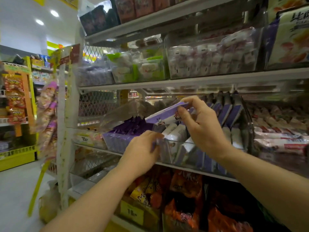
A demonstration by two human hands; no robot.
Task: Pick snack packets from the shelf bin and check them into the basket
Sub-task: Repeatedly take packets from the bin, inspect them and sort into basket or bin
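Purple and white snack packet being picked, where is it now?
Head view, centre: the flat purple and white snack packet is pinched by the right hand, tilted just above the clear plastic shelf bin whose front the left hand holds.

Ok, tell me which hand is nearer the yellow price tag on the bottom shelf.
Left. The left hand sits above the tag; the right hand is higher and further right.

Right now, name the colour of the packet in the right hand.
The packet is purple and white, pinched by the right hand; head view.
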